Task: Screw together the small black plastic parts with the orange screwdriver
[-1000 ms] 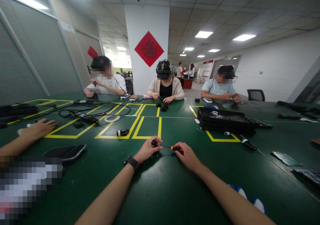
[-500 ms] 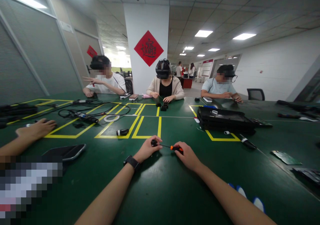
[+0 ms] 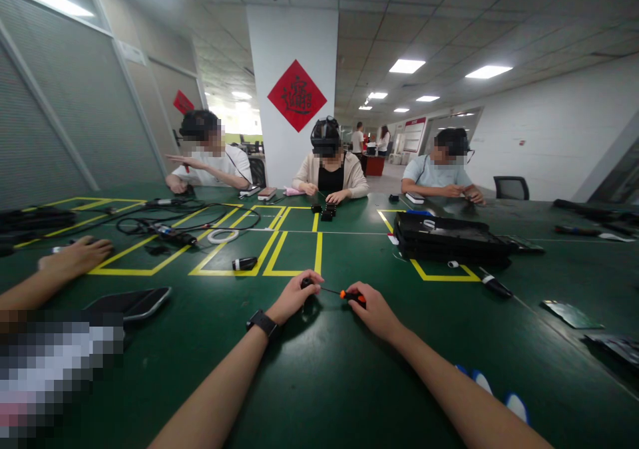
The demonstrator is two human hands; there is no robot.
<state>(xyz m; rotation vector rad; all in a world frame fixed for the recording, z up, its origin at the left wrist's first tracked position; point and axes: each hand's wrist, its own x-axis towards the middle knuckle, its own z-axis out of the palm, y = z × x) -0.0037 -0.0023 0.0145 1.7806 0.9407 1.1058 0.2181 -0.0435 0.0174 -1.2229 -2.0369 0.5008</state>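
Closed around a small black part (image 3: 306, 282) is my left hand (image 3: 292, 300), with a dark watch on its wrist. What kind of part it is I cannot make out. My right hand (image 3: 375, 310) grips the black and orange handle of a screwdriver (image 3: 342, 295). The thin shaft points left, and its tip is at the fingers of my left hand, by the black part. Whether the tip touches the part I cannot tell. Both hands are just above the green table (image 3: 319, 356), close together in front of me.
Beyond my hands lies a short black cylinder (image 3: 244, 263) beside yellow tape outlines. Stacked black cases (image 3: 449, 239) stand at right, cables (image 3: 172, 233) at left. A neighbour's hand (image 3: 82, 255) rests at far left near a dark device (image 3: 130, 304). Several people sit opposite.
The black part has turned slightly in my left hand, and the screwdriver stays almost in place. Across the table at left, a person's raised hand has changed its finger pose.
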